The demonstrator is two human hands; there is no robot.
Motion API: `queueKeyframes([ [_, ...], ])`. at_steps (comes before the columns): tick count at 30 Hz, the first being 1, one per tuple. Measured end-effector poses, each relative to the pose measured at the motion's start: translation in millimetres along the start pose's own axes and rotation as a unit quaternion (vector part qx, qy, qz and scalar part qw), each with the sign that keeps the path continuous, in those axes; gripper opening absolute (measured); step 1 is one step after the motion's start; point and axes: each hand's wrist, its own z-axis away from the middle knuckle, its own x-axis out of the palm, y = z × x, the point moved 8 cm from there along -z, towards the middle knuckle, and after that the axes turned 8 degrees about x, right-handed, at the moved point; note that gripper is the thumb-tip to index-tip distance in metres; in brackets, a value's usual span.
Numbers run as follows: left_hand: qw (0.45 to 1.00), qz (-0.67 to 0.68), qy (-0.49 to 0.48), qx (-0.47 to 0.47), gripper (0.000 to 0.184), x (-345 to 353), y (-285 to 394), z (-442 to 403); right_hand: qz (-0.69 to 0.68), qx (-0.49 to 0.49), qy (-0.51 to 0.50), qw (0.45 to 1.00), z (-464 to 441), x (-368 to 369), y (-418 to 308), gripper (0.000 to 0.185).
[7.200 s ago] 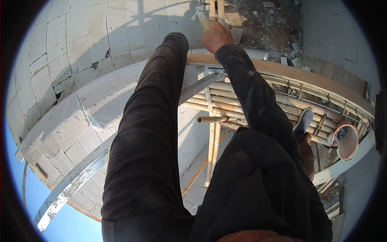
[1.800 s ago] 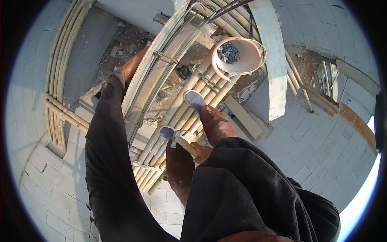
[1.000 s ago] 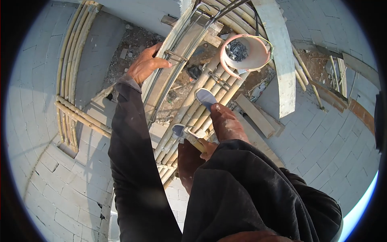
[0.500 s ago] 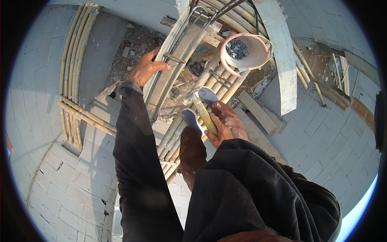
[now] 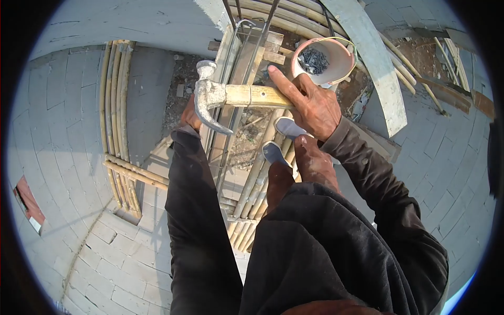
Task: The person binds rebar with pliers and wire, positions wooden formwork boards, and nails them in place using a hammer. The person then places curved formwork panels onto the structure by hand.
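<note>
My right hand [image 5: 317, 107] is closed around the wooden handle of a claw hammer [image 5: 212, 97], its index finger stretched along the handle. The pale, worn hammer head points left, with the claw curving down. Behind it, my left hand [image 5: 190, 116] is at the outer side of a long upright formwork board [image 5: 227, 47]. The hammer head hides most of that hand's fingers. Steel bars [image 5: 262, 31] run inside the boards. To the upper right of my right hand stands a pinkish bucket [image 5: 344, 60] with dark nails [image 5: 313, 61] inside.
My feet, in grey-blue shoes [image 5: 289, 128], stand on bamboo poles [image 5: 254, 181] tied together. A long pale plank [image 5: 375, 63] slopes at the right. More bamboo poles [image 5: 114, 100] stand at the left by the grey block walls [image 5: 63, 142]. Rubble lies far below.
My right hand has risen from beside my leg and the hammer is now raised in front of me. My left hand stays at the board, now partly covered. The view has shifted slightly.
</note>
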Motion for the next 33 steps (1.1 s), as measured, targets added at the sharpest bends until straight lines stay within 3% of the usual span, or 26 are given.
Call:
queueKeyframes([
  [2, 0.996, -0.058, -0.015, -0.059, 0.056, 9.7, 30.4, 4.1, 0.047, 0.068, 0.081, 0.993, -37.5, -0.8, 40.9, 0.075],
  [4, 0.992, -0.109, -0.020, -0.056, 0.059, 16.2, 62.6, 9.5, 0.024, 0.078, 0.094, 0.992, -33.9, -3.6, 45.0, 0.070],
  [7, 0.997, -0.038, -0.050, -0.037, 0.058, 19.9, 50.8, 5.8, -0.015, 0.103, 0.100, 0.990, -9.7, -11.1, 44.0, 0.063],
  [11, 0.993, -0.101, -0.045, -0.051, 0.057, 19.3, 43.2, 3.7, -0.093, 0.126, 0.105, 0.982, 0.7, -12.2, 36.2, 0.059],
  [13, 0.994, -0.103, -0.005, -0.033, 0.036, 17.0, 49.1, 5.4, -0.130, 0.126, 0.109, 0.977, -8.8, -9.7, 36.7, 0.057],
  [16, 0.989, -0.130, 0.007, -0.065, 0.031, 14.3, 44.0, 6.4, -0.191, 0.062, 0.132, 0.971, -21.6, -8.4, 29.8, 0.055],
  [19, 0.984, -0.174, 0.016, -0.037, 0.034, 16.6, 52.7, 5.2, -0.272, 0.075, 0.060, 0.957, -22.6, -1.0, 32.3, 0.053],
  [22, 0.979, -0.202, 0.011, -0.041, 0.038, 16.5, 64.8, 8.8, -0.249, 0.094, 0.116, 0.957, -9.6, 3.0, 28.5, 0.054],
  [24, 0.977, -0.207, -0.002, -0.053, 0.040, 18.4, 66.6, 7.4, -0.250, 0.074, 0.081, 0.962, -11.4, 9.0, 13.4, 0.057],
  [26, 0.916, -0.402, 0.011, -0.005, 0.045, 10.8, 63.9, 8.0, -0.252, 0.059, 0.050, 0.965, -7.9, 12.8, -3.2, 0.060],
  [27, 0.950, -0.298, -0.048, 0.083, 0.050, 8.7, 22.9, 1.6, -0.226, 0.022, 0.032, 0.973, -5.2, 14.7, -16.9, 0.060],
  [28, 0.949, -0.299, -0.051, 0.084, 0.050, 7.0, 9.4, -1.4, -0.200, -0.015, 0.013, 0.980, 0.5, 17.5, -28.8, 0.061],
  [29, 0.996, 0.072, -0.032, 0.038, 0.047, 7.5, -5.1, -1.5, -0.201, -0.008, -0.015, 0.980, 8.4, 25.5, -32.5, 0.063],
  [30, 0.988, 0.148, -0.011, 0.041, 0.047, 6.6, -9.6, 1.2, -0.200, -0.007, -0.017, 0.980, 19.7, 29.1, -35.9, 0.063],
  [32, 0.993, 0.102, 0.025, 0.051, 0.046, -2.7, -19.4, 4.4, -0.279, 0.084, -0.074, 0.954, 49.4, 44.9, -26.7, 0.072],
  [33, 0.998, 0.037, 0.037, 0.044, 0.046, -6.4, -17.0, 4.4, -0.287, 0.110, -0.067, 0.949, 65.8, 46.8, -20.3, 0.066],
])
